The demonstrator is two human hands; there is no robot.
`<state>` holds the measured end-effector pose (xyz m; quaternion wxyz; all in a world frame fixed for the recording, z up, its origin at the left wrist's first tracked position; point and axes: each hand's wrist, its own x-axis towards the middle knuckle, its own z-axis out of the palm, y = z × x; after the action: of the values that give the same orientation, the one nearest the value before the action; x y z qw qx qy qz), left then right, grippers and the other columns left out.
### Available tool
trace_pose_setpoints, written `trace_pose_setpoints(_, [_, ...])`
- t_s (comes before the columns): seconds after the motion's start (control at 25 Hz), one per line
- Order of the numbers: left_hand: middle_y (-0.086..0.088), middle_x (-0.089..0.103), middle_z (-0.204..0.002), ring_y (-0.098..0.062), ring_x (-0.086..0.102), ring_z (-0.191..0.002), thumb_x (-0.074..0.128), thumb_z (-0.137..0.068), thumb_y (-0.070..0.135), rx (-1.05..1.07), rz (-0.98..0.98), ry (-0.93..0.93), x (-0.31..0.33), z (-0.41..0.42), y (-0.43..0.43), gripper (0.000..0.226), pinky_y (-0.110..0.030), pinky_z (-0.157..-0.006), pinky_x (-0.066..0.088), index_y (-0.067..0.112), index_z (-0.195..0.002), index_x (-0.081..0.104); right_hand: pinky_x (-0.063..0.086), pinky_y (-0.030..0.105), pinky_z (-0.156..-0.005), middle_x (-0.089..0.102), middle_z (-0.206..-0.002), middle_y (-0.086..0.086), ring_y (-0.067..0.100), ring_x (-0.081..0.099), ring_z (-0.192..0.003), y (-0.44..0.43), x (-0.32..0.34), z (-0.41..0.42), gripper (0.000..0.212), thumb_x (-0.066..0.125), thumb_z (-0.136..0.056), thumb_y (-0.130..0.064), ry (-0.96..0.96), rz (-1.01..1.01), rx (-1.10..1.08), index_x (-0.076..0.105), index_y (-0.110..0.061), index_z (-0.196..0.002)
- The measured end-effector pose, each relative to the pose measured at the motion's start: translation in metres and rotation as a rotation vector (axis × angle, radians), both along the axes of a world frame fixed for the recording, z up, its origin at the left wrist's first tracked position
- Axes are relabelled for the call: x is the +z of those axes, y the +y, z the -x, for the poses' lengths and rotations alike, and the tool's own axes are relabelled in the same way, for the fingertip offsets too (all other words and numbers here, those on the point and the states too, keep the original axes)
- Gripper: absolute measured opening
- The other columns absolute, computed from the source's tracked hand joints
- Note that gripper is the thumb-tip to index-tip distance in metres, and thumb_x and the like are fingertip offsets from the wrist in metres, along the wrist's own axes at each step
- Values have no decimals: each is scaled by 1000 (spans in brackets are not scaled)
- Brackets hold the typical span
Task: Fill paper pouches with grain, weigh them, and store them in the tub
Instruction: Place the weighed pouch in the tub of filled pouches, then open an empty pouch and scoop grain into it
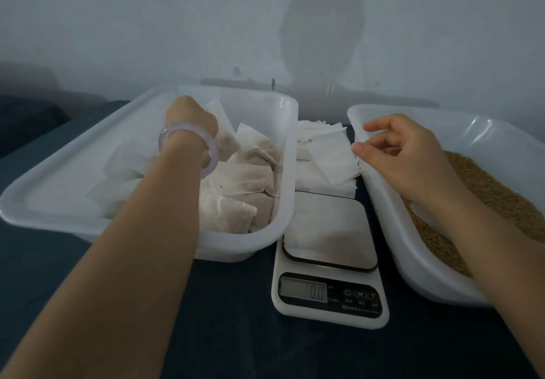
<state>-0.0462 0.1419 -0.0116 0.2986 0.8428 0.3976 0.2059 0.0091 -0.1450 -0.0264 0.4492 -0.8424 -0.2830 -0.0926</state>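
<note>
The left hand point(190, 117), with a pale bracelet point(165, 137) on the wrist, is inside the storage tub point(283, 172) and its curled fingers grip a filled pouch point(225, 135) above the other filled pouches point(244, 184). The right hand point(410, 157) is over the near rim of the grain tub point(380, 201), fingers loosely bent and holding nothing. Its thumb is just beside the stack of empty pouches point(327, 154). Brown grain point(501, 196) lies in this tub. Between both tubs stands the kitchen scale point(330, 299), and its display shows 0.0.

A pale wall point(118, 25) (dimly lit) backs the dark blue surface point(230, 337).
</note>
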Motion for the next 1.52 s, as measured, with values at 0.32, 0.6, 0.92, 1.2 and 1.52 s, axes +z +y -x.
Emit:
trace_pose_setpoints(0.32, [-17, 45, -135, -35, 24, -135, 52, -88, 14, 8, -347, -51, -2, -6, -9, 43, -44, -110, 20, 12, -130, 43, 39, 18, -69, 68, -77, -20, -12, 58, -75, 0, -1, 1, 25, 67, -83, -35, 19, 6, -5, 57, -31, -106])
trace_pose_setpoints(0.6, [-2, 60, -119, -21, 54, -110, 49, -90, 9, -865, -280, -60, -20, -23, -82, 33, -25, -88, 40, 15, -122, 52, 41, 20, -75, 60, -94, -16, -1, 58, -83, 13, 6, -3, 30, 64, -87, -27, 1, 203, -21, 57, -20, -115])
trace_pose_setpoints(0.92, [-2, 61, -119, -20, 56, -105, 37, -91, 1, -855, -212, -65, -25, -24, -76, 35, -24, -84, 41, 14, -121, 47, 42, 32, -84, 47, -106, 15, 27, 49, -97, 107, 7, -64, 23, 37, -97, -14, 225, 1150, -120, 54, -2, -107])
trace_pose_setpoints(1.2, [-4, 65, -110, -20, 58, -101, 38, -89, 5, -851, -195, -140, -31, -29, -76, 28, -25, -84, 43, 12, -112, 53, 43, 33, -76, 57, -122, 12, 29, 56, -110, 95, -61, -85, 25, 50, -93, -12, 219, 949, -318, 55, -5, -117])
trace_pose_setpoints(1.52, [0, 65, -106, -19, 57, -100, 52, -92, 17, -771, -145, -175, -28, -28, -79, 20, -20, -76, 37, 16, -112, 56, 49, 31, -58, 56, -90, 16, 27, 59, -71, 109, 33, -60, 15, 46, -90, -6, 110, 1041, -137, 57, 1, -98])
